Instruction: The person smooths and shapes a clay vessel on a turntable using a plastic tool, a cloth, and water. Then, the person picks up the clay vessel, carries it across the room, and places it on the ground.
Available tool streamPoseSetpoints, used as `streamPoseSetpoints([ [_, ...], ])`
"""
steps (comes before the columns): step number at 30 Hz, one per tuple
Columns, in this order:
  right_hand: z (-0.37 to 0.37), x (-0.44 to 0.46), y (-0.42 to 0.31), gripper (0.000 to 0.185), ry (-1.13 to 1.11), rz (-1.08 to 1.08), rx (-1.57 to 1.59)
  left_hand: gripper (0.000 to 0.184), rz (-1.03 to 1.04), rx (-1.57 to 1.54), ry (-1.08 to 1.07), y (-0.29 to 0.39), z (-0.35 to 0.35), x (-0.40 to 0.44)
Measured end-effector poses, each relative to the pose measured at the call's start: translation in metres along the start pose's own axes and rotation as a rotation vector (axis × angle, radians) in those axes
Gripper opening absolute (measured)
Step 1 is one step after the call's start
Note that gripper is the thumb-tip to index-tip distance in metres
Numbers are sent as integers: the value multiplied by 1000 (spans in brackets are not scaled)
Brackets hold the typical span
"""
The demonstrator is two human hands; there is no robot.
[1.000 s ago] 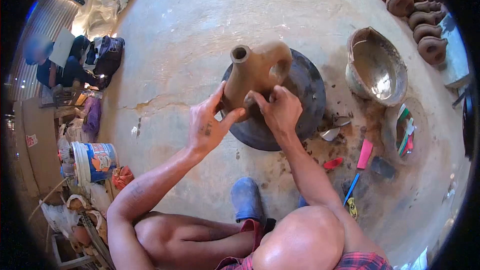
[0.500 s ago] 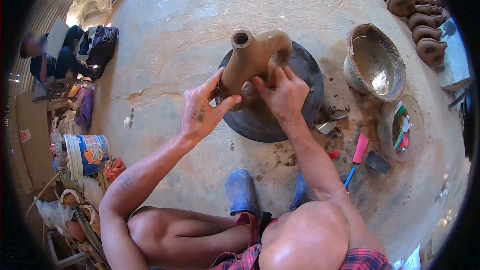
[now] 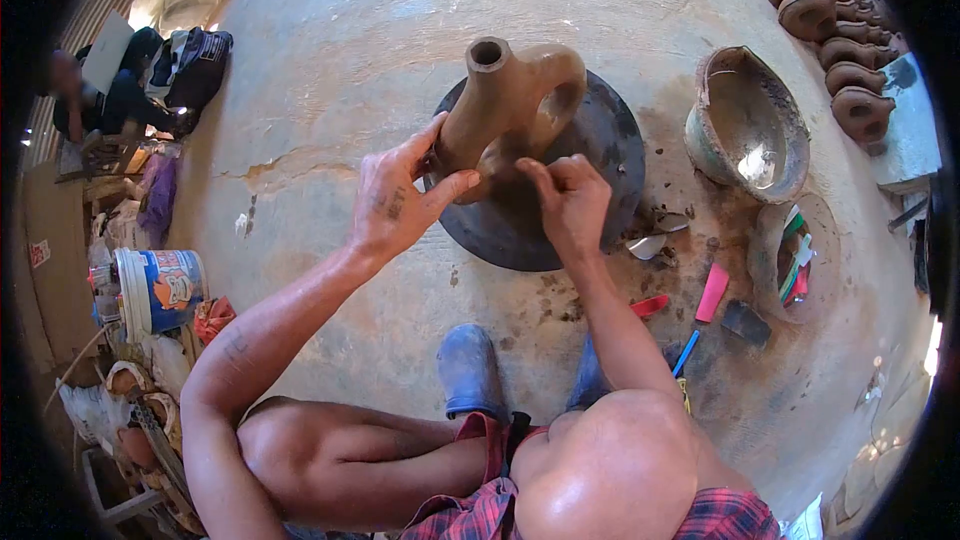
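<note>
The left grip (image 3: 392,198), clamped on the brown, tube-necked clay vessel (image 3: 482,118), might dent it by oversqueezing; the half-curled right grip (image 3: 577,202) beside it, I cannot tell.

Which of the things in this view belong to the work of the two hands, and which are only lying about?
Part of the job:
- clay vessel, held by the left hand
- dark round disc beneath it
- probably the basin nearby

Apparently just lying about:
- blue-and-white bucket
- purple bundle
- red bag
</note>
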State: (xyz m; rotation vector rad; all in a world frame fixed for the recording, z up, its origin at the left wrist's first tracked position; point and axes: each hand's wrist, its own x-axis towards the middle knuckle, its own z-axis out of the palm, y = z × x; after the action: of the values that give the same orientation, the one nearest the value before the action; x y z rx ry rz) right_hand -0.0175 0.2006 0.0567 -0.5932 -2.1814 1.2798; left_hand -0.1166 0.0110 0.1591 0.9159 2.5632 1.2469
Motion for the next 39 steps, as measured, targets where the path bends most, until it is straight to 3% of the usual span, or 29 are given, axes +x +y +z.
streamPoseSetpoints([
  [5, 7, 24, -10, 45, -54, -23, -225, 69, 2, 14, 1, 0, 0, 1],
  [7, -9, 41, -25, 49, 59, -294, -148, 70, 30, -4, 20, 1, 0, 0],
  [10, -16, 50, -40, 46, 66, -477, -368, 70, -12, 33, -13, 5, -2, 1],
  [12, -18, 53, -37, 41, 99, -555, -339, 71, -3, 28, -13, 1, -1, 1],
  [18, -27, 40, -5, 30, -59, -233, -301, 72, 16, 43, -2, 2, -3, 1],
  [20, -36, 44, 13, 29, 118, -218, -67, 72, -2, 62, -14, 2, -3, 0],
  [22, -40, 50, 17, 27, 158, -121, 33, 72, -9, 44, -26, 1, -4, 1],
  [24, -34, 60, 28, 30, 157, 39, -89, 72, -10, 33, -41, 5, -5, 3],
  [25, -29, 65, 30, 48, 130, 50, -117, 73, -23, 23, -56, 6, -6, 4],
  [26, -24, 69, 32, 48, 141, 51, -117, 73, -13, 24, -61, 7, -7, 4],
  [29, -23, 93, 39, 81, 46, -68, -146, 72, -26, 35, -69, 6, -7, 6],
  [30, -30, 101, 34, 81, 49, -70, -145, 72, -16, 20, -64, 5, -7, 6],
  [32, -47, 113, 13, 79, 201, -451, -274, 72, -10, 4, -61, 3, -8, 6],
  [33, -51, 116, 7, 79, 199, -445, -277, 72, -15, -2, -67, 2, -8, 6],
  [35, -54, 118, -1, 76, 173, -682, -355, 72, -20, -12, -82, 1, -7, 6],
  [39, -41, 108, 24, 68, 245, -659, -279, 75, -37, -12, -92, 0, -7, 8],
])
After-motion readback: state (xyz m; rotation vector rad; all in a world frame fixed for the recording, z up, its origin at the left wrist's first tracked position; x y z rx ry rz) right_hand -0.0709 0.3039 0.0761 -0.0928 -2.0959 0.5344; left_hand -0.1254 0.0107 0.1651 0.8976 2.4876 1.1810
